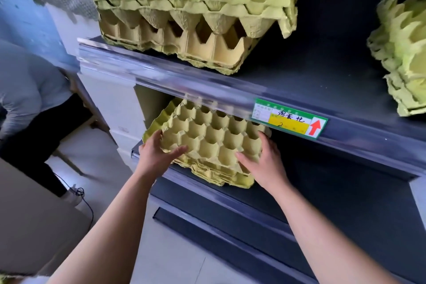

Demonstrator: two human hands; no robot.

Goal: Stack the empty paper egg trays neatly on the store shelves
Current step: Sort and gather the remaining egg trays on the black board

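Now, top egg tray (212, 138) held on its stack (219, 176), frame centre.
Its opposite edges are clasped by left grip (156, 152) and right grip (265, 161).

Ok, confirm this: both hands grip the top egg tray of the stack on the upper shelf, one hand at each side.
Wrong shelf. The head view shows the left hand and right hand gripping the top egg tray of the stack on the lower shelf, under the price label, one at each side.

tray stack (207, 140) rear hidden by shelf lip (184, 85), right pile (401, 53) cropped
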